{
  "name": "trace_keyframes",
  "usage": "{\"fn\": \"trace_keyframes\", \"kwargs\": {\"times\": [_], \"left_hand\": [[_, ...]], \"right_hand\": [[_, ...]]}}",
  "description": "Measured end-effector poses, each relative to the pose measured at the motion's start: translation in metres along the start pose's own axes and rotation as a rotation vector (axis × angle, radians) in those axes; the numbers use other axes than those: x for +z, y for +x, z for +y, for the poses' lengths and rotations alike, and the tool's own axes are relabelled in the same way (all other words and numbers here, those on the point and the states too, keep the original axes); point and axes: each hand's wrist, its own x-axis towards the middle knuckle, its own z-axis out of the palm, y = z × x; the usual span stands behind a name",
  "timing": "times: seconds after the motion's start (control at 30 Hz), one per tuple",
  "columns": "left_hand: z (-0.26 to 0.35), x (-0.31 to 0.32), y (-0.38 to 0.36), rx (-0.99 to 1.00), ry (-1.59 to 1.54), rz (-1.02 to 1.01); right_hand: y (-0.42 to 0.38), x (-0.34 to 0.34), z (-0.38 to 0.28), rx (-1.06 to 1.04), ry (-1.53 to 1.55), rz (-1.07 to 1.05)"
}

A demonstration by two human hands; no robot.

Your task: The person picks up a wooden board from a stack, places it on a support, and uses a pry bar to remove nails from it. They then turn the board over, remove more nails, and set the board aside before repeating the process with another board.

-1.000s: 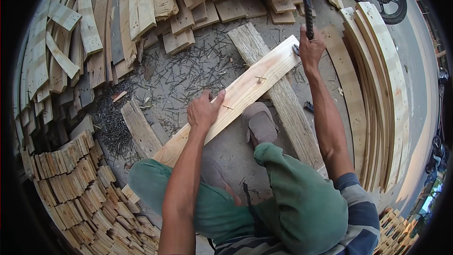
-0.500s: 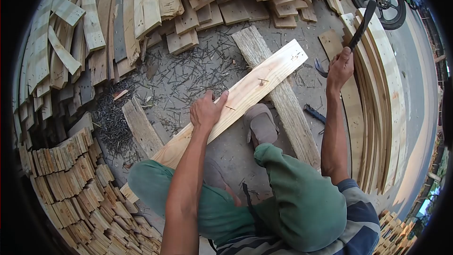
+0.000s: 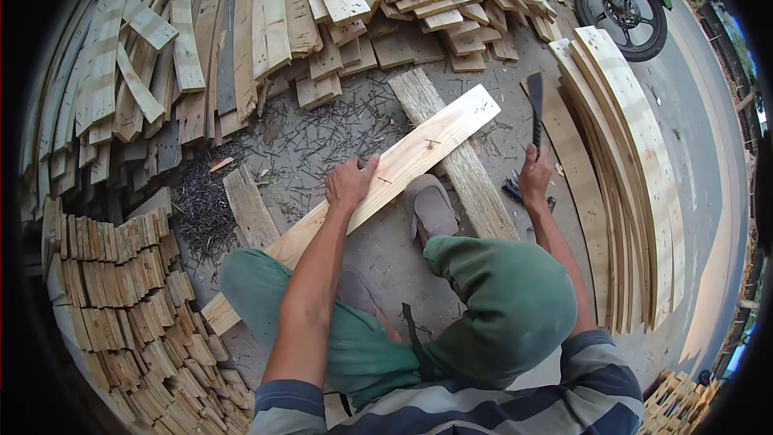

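Note:
My left hand [image 3: 349,182] grips the far edge of a pale wooden plank [image 3: 409,159], its thumb on the upper face. The plank lies slanted across a rough, weathered board [image 3: 481,197]. Two nails stick out of its face, one bent nail [image 3: 431,144] nearer the far end and another nail [image 3: 385,180] closer to my left hand. Off to the plank's right, my right hand [image 3: 535,176] is closed around a dark claw hammer [image 3: 537,109], whose handle points up and away. The hammer's head is partly hidden near my hand, beside a dark tool on the ground.
Loose nails [image 3: 310,133] litter the ground, with a dense nail heap [image 3: 211,208] at left. Stacked boards [image 3: 274,24] line the far side, short wood pieces [image 3: 133,298] the left, and long planks [image 3: 632,185] the right. A motorcycle wheel [image 3: 622,12] stands behind them.
My right hand has come down and left, bringing the hammer lower and nearer the weathered board. The view has shifted slightly. My left hand keeps its grip on the plank.

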Motion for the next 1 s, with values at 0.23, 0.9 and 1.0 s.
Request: {"fn": "trace_keyframes", "kwargs": {"times": [0.23, 0.9, 1.0], "left_hand": [[-0.011, 0.009, -0.006, 0.031, -0.002, 0.015], [-0.114, -0.063, -0.130, -0.046, 0.352, -0.164], [-0.123, -0.056, -0.125, 0.045, 0.393, -0.086]], "right_hand": [[-0.003, -0.022, -0.010, 0.125, -0.077, -0.187], [-0.056, -0.028, -0.061, 0.160, 0.745, -0.266], [-0.058, -0.036, -0.095, 0.065, 0.597, -0.338]]}}
